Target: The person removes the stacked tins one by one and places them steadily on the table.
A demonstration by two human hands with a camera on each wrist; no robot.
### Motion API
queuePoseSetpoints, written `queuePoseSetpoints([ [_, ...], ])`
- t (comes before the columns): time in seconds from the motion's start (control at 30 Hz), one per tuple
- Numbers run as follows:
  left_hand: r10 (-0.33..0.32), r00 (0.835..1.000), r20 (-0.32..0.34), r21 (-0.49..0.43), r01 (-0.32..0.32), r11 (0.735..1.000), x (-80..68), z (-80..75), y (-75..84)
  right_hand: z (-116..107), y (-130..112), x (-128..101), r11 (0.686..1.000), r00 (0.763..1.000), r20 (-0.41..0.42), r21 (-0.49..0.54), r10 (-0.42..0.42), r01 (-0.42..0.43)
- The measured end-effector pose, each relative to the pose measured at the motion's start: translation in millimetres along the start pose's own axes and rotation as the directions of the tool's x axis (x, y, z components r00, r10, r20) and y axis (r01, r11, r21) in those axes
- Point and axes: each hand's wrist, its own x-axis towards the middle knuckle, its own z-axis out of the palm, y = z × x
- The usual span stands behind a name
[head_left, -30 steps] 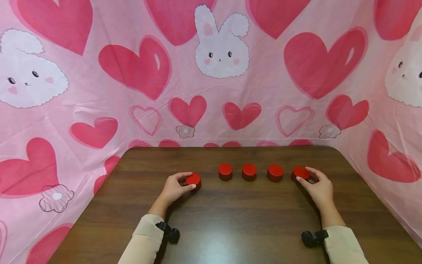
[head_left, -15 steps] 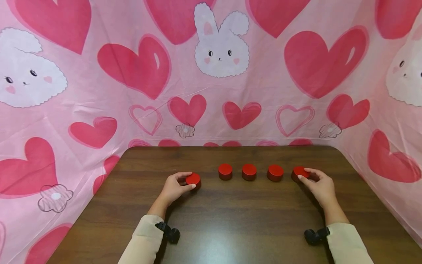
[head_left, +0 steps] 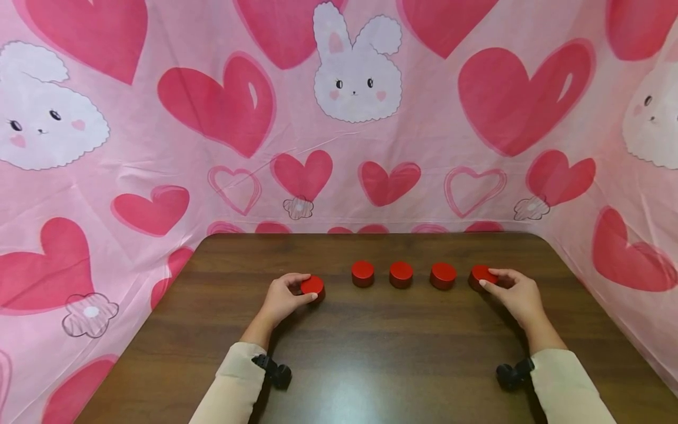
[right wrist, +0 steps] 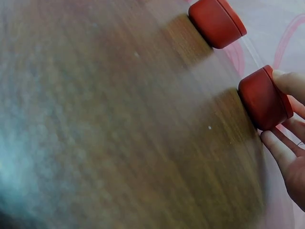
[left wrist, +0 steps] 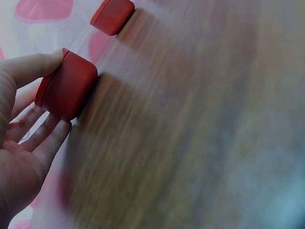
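Several small round red boxes stand in a row on the brown wooden table (head_left: pixel 339 341), each with a lid seam near the top. My left hand (head_left: pixel 281 301) holds the leftmost red box (head_left: pixel 312 285) between thumb and fingers, at its lid edge and side. In the left wrist view the thumb lies on the rim of that box (left wrist: pixel 71 86), fingers at its far side. At the row's right end, my right hand (head_left: pixel 521 300) grips the rightmost red box (head_left: pixel 479 274). The right wrist view shows the thumb at the lid edge of this box (right wrist: pixel 263 100).
Between the hands stand three more boxes: a left one (head_left: pixel 362 273), a middle one (head_left: pixel 401 274) and a right one (head_left: pixel 442 275). A pink cloth (head_left: pixel 339 141) with hearts and rabbits hangs behind and beside the table. Black cameras (head_left: pixel 511 377) sit at both wrists.
My right hand and forearm have shifted slightly to the right, the thumb moving a little along the box. The left hand keeps its grip, and the boxes stay in place.
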Motion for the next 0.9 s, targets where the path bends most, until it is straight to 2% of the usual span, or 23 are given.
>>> queuePoseSetpoints([
  [0.2,-0.005,1.0,-0.009,-0.003,0.005,1.0,3.4,4.8,3.4,0,0,2,1.0,1.0,0.021,-0.003,0.023,-0.023],
  [0.57,-0.009,1.0,0.003,0.001,0.009,1.0,13.7,13.6,9.3,-1,1,2,0.999,1.0,0.005,-0.012,0.03,-0.03],
  [0.73,0.024,1.0,-0.009,0.037,-0.023,0.999,19.1,18.0,10.5,-1,0,2,0.999,0.999,0.008,-0.008,0.04,-0.04],
  [0.9,0.085,0.996,-0.033,0.066,-0.083,0.994,23.5,22.1,12.9,-1,-1,0,0.997,0.997,0.035,0.015,0.074,-0.075],
])
